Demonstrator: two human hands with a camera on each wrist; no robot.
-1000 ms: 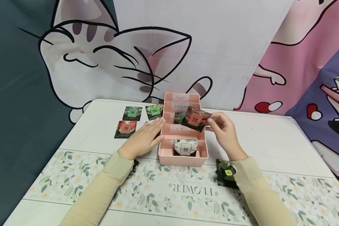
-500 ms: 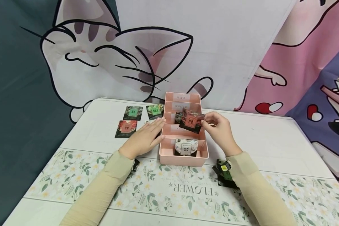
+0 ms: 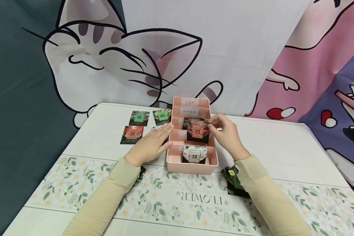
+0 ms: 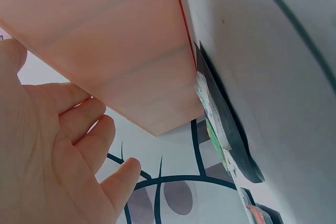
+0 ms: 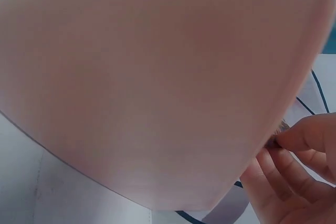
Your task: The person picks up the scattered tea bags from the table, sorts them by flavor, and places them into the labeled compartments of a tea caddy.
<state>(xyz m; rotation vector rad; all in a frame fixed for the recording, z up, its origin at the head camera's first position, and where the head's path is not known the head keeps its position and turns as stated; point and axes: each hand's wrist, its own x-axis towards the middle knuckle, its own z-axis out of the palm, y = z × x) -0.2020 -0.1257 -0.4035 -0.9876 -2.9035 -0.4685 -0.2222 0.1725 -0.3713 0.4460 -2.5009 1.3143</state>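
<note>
A pink divided box (image 3: 191,169) with labelled compartments stands mid-table. My right hand (image 3: 226,135) pinches a black-and-red tea sachet (image 3: 198,131) by its upper right corner; the sachet hangs upright over the compartment behind the front one. In the right wrist view, thumb and fingers of that hand (image 5: 296,174) meet at the box's far rim. My left hand (image 3: 148,143) lies with straight fingers against the box's left rim, and the left wrist view shows its fingertips touching that edge. A white tea sachet (image 3: 194,153) leans in the front compartment. Another dark sachet (image 3: 185,122) is partly hidden behind the red one.
Left of the box lie a red sachet (image 3: 131,134) and two green sachets, one (image 3: 139,118) beside the other (image 3: 162,116). More dark sachets (image 3: 236,186) lie under the right wrist. A cartoon cat backdrop (image 3: 165,59) rises behind the table.
My right hand has moved left with the red sachet, which has turned from tilted to upright and sunk lower over the compartment. My left hand stays at the box's left rim.
</note>
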